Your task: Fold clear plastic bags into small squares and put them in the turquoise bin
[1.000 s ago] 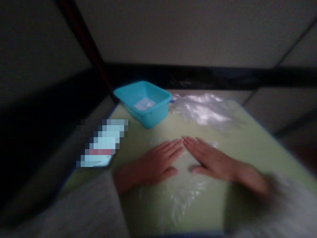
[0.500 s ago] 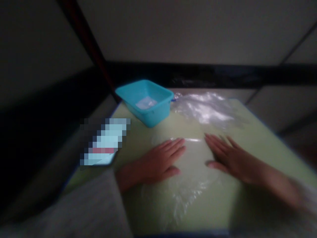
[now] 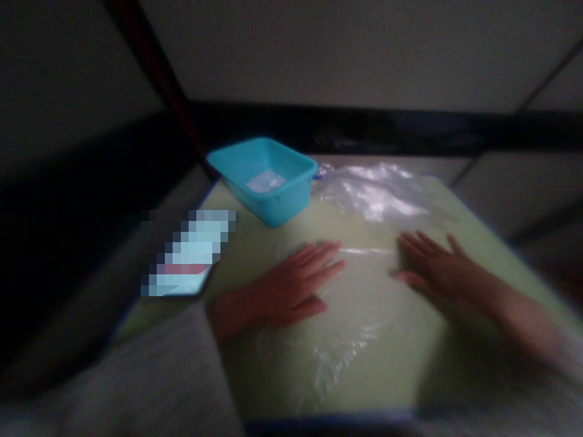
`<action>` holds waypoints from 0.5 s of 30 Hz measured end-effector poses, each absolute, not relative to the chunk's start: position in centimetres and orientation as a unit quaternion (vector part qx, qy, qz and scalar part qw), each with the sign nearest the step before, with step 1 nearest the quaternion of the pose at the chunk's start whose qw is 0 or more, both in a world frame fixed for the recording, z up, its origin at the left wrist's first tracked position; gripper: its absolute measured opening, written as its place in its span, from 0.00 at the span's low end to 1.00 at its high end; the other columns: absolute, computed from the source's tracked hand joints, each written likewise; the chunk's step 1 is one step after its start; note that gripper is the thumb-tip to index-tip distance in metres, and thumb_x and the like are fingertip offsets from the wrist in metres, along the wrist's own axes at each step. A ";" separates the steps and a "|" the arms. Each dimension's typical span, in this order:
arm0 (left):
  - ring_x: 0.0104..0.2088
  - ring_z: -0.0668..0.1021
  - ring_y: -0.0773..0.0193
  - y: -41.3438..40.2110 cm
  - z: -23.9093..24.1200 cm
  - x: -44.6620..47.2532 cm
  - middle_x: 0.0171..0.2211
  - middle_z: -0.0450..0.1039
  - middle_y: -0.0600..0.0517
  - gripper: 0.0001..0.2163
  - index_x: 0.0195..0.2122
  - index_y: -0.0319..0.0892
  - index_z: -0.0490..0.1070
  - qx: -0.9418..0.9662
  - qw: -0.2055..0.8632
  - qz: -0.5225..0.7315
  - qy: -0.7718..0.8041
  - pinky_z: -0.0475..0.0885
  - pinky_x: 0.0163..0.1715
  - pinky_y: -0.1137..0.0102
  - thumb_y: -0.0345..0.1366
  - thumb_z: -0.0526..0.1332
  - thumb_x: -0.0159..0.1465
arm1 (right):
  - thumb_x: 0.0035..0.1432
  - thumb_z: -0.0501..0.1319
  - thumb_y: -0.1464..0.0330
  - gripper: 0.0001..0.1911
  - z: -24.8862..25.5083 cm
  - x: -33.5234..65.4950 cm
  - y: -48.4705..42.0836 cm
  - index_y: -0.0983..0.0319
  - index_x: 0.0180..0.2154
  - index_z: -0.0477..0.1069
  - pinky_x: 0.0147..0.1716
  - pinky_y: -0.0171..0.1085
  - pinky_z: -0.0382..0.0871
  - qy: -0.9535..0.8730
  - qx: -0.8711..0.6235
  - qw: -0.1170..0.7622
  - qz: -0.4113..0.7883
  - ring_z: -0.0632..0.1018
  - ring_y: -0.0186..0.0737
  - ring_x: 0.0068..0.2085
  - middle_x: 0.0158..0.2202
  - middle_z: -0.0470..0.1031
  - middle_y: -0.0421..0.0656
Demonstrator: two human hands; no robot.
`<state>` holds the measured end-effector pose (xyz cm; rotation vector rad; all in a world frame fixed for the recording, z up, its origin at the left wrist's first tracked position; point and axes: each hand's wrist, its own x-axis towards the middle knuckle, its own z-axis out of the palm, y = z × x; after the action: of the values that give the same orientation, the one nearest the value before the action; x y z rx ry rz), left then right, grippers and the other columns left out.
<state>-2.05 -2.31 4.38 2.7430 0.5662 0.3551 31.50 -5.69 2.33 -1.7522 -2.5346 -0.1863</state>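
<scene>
A clear plastic bag [image 3: 359,303] lies spread on the pale yellow-green tabletop [image 3: 387,388], its near part wrinkled and its far edge a bright straight line. My left hand [image 3: 291,285] rests flat on the bag's left side, palm down with fingers stretched out. Over at the bag's right edge, my right hand [image 3: 437,267] is also palm down, fingers spread, holding nothing. Whether its palm presses on the film or hovers just above, I cannot tell.
Beyond my left hand stands a turquoise plastic basket [image 3: 286,209] with a whitish item inside. To its right lies a heap of shiny clear plastic [image 3: 378,191]. A phone-like device [image 3: 195,255] with a blurred-out screen lies at the table's left edge. A wall rises behind.
My right hand has slid to the right, away from the left hand, along the bag. My left hand stays nearly in place. The view has shifted slightly.
</scene>
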 end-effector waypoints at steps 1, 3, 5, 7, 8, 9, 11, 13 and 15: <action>0.62 0.59 0.50 -2.5 4.8 -2.0 0.63 0.53 0.40 0.23 0.57 0.40 0.59 0.955 0.180 0.141 0.188 0.54 0.59 0.56 0.44 0.56 0.64 | 0.61 0.46 0.48 0.34 2.7 31.3 -5.5 0.58 0.63 0.53 0.56 0.68 0.44 -0.820 -0.568 0.034 -0.065 0.59 0.59 0.62 0.63 0.58 0.52; 0.50 0.70 0.55 -2.9 5.7 -2.0 0.50 0.69 0.44 0.14 0.44 0.41 0.68 0.945 0.239 0.151 0.163 0.63 0.52 0.61 0.43 0.60 0.60 | 0.62 0.47 0.49 0.32 3.6 30.7 -5.3 0.58 0.62 0.54 0.57 0.68 0.44 -0.823 -0.563 0.043 -0.067 0.57 0.59 0.63 0.63 0.56 0.51; 0.39 0.73 0.60 -3.4 6.3 -1.8 0.35 0.73 0.50 0.09 0.33 0.42 0.70 0.939 0.304 0.115 0.111 0.65 0.47 0.65 0.42 0.63 0.57 | 0.62 0.48 0.51 0.31 4.4 29.9 -5.2 0.58 0.61 0.56 0.57 0.68 0.43 -0.828 -0.555 0.046 -0.060 0.57 0.59 0.63 0.64 0.55 0.51; 0.33 0.73 0.63 -3.8 6.5 -1.6 0.26 0.71 0.54 0.09 0.26 0.43 0.68 0.931 0.354 0.067 0.056 0.65 0.45 0.66 0.41 0.66 0.54 | 0.62 0.49 0.53 0.29 4.9 29.4 -5.2 0.58 0.60 0.59 0.58 0.67 0.42 -0.833 -0.548 0.050 -0.048 0.57 0.60 0.63 0.64 0.56 0.51; 0.32 0.73 0.64 -4.0 6.5 -1.5 0.25 0.71 0.55 0.10 0.24 0.43 0.68 0.928 0.367 0.046 0.039 0.65 0.44 0.67 0.41 0.67 0.53 | 0.62 0.50 0.54 0.27 5.0 29.2 -5.2 0.58 0.59 0.61 0.58 0.67 0.41 -0.836 -0.544 0.053 -0.043 0.58 0.61 0.62 0.63 0.57 0.51; 0.31 0.73 0.64 -4.1 6.6 -1.4 0.25 0.71 0.55 0.10 0.24 0.43 0.68 0.928 0.371 0.029 0.031 0.64 0.43 0.67 0.40 0.68 0.51 | 0.61 0.51 0.54 0.26 5.1 29.1 -5.1 0.58 0.58 0.62 0.58 0.67 0.41 -0.839 -0.540 0.057 -0.037 0.58 0.62 0.62 0.63 0.57 0.51; 0.34 0.73 0.63 -4.3 6.6 -1.4 0.26 0.72 0.55 0.10 0.24 0.43 0.69 0.933 0.357 0.004 0.035 0.63 0.43 0.67 0.37 0.70 0.48 | 0.61 0.52 0.56 0.25 5.1 29.1 -5.0 0.57 0.57 0.64 0.58 0.67 0.41 -0.843 -0.534 0.064 -0.026 0.59 0.64 0.61 0.63 0.58 0.51; 0.36 0.73 0.63 -4.5 6.7 -1.4 0.28 0.72 0.55 0.10 0.25 0.43 0.69 0.937 0.345 -0.015 0.045 0.63 0.44 0.68 0.33 0.71 0.46 | 0.61 0.54 0.57 0.24 5.0 29.1 -4.9 0.57 0.56 0.65 0.58 0.68 0.41 -0.845 -0.530 0.072 -0.014 0.60 0.65 0.61 0.62 0.59 0.50; 0.35 0.73 0.64 -4.8 6.8 -1.3 0.27 0.72 0.56 0.09 0.23 0.43 0.68 0.939 0.340 -0.029 0.053 0.63 0.43 0.68 0.29 0.69 0.46 | 0.60 0.54 0.58 0.23 5.0 29.2 -4.9 0.57 0.55 0.66 0.58 0.68 0.41 -0.843 -0.532 0.082 -0.003 0.60 0.66 0.60 0.62 0.60 0.50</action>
<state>-1.32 -4.77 6.84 2.4436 0.1367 -0.0750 29.15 -4.86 5.00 -1.5878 -2.5179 -0.0103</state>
